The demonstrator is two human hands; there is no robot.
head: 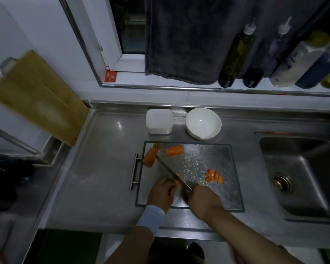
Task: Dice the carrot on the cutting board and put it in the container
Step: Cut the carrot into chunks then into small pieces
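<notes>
Left hand (161, 193) pinning a carrot piece (177, 181) steady, right hand (202, 200) wrapped on the knife (170, 173), 2 big chunks (174, 150) waiting, container (159, 121) near for loading.

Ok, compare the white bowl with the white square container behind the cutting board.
The bowl is round and stands open; nothing shows inside. The container is square with rounded corners, and its top looks closed, though that is hard to tell. The bowl stands right of the container and looks wider. Both are white and stand on the steel counter just behind the cutting board.
</notes>
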